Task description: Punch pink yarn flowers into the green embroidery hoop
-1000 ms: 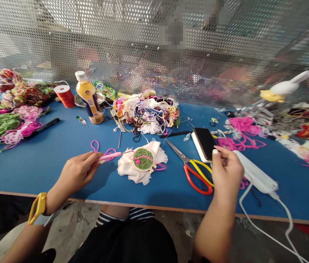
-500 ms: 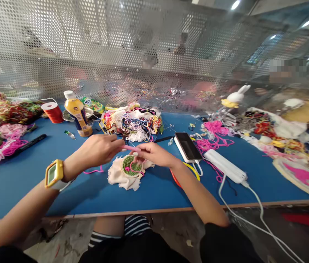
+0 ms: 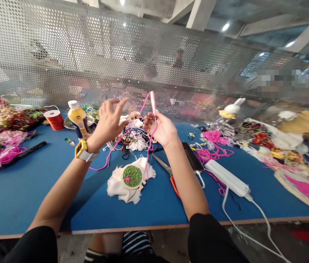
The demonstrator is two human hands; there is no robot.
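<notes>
A pink punch needle is held upright by the right hand; at nine o'clock, left hand fingers are spread wide, pink yarn trailing.

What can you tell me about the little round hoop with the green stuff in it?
The embroidery hoop is small and round, with a pale rim and a clasp at its lower right. Inside, fuzzy green stitching fills the circle, with a small pink patch at the lower left. White cloth with frayed edges is stretched in it and spills out all around. It lies flat on the blue table. A pink yarn hangs down to its right edge. No hand touches it.
</notes>
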